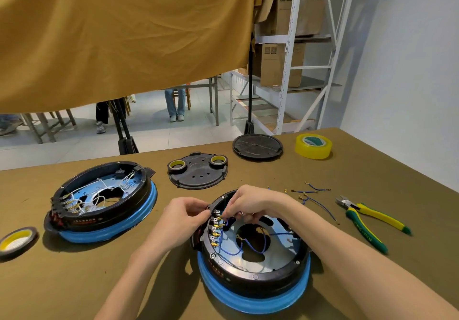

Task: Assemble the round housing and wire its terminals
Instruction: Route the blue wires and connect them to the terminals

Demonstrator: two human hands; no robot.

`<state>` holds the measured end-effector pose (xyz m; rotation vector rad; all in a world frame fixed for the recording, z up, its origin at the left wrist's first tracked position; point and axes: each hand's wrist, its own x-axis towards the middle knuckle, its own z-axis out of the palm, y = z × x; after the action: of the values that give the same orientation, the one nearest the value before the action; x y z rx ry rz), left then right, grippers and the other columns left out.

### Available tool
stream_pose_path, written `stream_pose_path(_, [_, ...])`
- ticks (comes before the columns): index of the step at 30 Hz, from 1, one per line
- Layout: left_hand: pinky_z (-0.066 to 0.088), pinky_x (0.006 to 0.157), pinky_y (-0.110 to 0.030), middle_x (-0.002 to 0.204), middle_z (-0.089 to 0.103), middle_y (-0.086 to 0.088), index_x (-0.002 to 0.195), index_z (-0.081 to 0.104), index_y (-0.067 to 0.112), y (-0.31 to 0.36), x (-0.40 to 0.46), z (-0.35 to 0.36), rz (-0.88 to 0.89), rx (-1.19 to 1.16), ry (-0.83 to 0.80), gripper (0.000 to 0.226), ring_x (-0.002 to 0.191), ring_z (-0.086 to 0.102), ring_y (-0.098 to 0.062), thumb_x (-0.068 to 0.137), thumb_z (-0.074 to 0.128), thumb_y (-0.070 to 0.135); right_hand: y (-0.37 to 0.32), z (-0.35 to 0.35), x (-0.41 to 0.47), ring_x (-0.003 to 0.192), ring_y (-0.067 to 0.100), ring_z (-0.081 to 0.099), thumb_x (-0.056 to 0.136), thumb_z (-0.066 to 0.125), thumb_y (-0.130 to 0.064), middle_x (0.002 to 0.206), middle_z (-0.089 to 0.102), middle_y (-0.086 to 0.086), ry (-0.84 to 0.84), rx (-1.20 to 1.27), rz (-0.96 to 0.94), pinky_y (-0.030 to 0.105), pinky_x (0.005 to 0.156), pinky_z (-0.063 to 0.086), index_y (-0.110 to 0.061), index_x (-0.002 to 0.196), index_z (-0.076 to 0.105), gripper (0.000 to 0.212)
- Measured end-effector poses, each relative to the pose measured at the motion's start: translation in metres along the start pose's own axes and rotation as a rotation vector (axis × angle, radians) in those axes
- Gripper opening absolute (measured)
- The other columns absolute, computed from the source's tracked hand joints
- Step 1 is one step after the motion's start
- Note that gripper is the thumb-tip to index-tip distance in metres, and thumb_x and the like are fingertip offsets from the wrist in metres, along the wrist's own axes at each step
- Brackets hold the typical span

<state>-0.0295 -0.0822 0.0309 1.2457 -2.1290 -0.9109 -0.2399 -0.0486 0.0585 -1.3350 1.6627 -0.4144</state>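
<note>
- Nearest us sits the round housing [255, 257], black rim on a blue base ring, open side up so that its terminal row [215, 227] along the left inner wall faces our fingers
- Our left hand [185, 216] curls over the outer left rim; we judge it steadies the housing, though its fingertips are too crowded to tell whether they also pinch a wire
- Our right hand [248, 204] reaches in from above with fingers bent and pinched together on the end of a blue wire [227, 221] at the upper terminals, apparently pushing a connector on
- Inside we see several blue wires already looping across the metal plate, so the wiring looks partly done
- We count two housings: the second housing [101, 200], wired in white, rests to the left, perhaps as a pattern to copy
- Spare blue jumper wires [313, 195], about four, lie just right of the work, within easy reach of the right hand
- One pair of green-and-yellow cutters [367, 220] lies beyond them
- Two black cover plates: a perforated cover [198, 175] carrying two small tape rolls, and a round cover [257, 146] farther back, set aside for closing up later
- Tape rolls number four in all: those two, a yellow tape roll [313, 146] at the far right, and a dark tape roll [17, 241] at the left edge
</note>
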Motion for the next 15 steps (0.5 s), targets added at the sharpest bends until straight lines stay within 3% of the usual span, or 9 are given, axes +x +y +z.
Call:
stream_pose_path(8, [0.055,0.084,-0.019,0.112,0.076,0.009,0.123,0.074,0.023,0.001,-0.001,-0.003,-0.025,0.008,0.017,0.032,0.100,0.068,0.000,0.092,0.074,0.030,0.007,-0.002,0.009,0.051,0.009,0.053,0.094,0.072,-0.026,0.063,0.057,-0.004,-0.020,0.024,0.019,0.022,0.050,0.044,-0.015,0.092,0.079,0.012])
stream_pose_path(15, [0.052,0.092,-0.025,0.116,0.076,0.009,0.144,0.056,0.020,0.003,-0.004,0.000,0.003,0.073,0.067,0.054,0.107,0.067,-0.003,0.094,0.072,0.034,0.007,-0.002,0.013,0.053,0.009,0.059,0.094,0.074,-0.025,0.064,0.061,-0.004,-0.016,0.045,0.035,0.021,0.051,0.043,-0.013,0.092,0.077,0.013])
